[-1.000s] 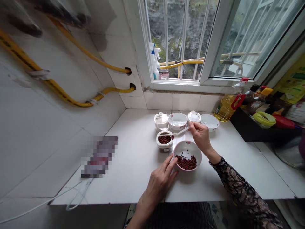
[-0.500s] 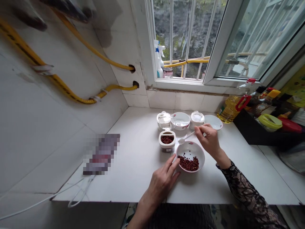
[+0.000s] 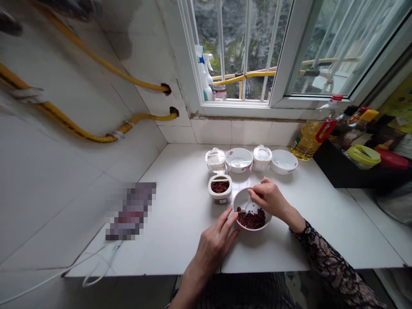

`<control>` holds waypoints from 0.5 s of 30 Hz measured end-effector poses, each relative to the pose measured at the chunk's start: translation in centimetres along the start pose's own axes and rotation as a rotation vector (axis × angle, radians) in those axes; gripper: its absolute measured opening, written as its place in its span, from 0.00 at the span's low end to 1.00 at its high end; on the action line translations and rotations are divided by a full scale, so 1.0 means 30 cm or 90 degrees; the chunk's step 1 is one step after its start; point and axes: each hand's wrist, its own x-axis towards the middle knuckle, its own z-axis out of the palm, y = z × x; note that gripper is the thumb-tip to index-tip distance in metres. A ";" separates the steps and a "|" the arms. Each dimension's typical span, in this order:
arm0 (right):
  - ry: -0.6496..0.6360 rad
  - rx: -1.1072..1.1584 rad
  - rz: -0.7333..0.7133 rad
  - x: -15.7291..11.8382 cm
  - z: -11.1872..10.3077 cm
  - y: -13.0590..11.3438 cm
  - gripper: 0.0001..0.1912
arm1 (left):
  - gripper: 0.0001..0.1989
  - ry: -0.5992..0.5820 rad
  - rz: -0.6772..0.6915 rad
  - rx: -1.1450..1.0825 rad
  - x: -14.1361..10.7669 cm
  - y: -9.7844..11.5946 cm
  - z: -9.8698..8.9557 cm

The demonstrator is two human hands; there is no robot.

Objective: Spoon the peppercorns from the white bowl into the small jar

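A white bowl with a pink rim holds a heap of dark red peppercorns, which look like Sichuan pepper. My left hand steadies it, fingers on the left rim and thumb lower against the side. Pinched in my right hand is a small white spoon; its head dips among the peppercorns at the bowl's left, partly hidden. Just behind the bowl, to the left, stands a lidded seasoning jar, its top open on more peppercorns.
Behind are a clear-lidded jar, a white bowl, a jar of white grains and a shallow bowl. An oil bottle and a black condiment rack stand right. A blurred-out object with a cable lies left.
My right hand has come down and left, bringing the spoon from above the bowl's back rim into the peppercorns. The left hand stays at the bowl. The whole view has shifted slightly.
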 end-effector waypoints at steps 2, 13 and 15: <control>0.019 0.025 0.061 -0.002 -0.006 0.011 0.25 | 0.22 0.002 0.001 -0.001 0.001 0.000 -0.001; 0.064 0.193 0.245 0.003 -0.026 0.025 0.26 | 0.19 0.004 0.004 0.001 0.001 0.000 0.002; 0.066 0.244 0.274 0.004 -0.027 0.026 0.25 | 0.19 0.001 0.005 -0.001 0.001 -0.001 0.001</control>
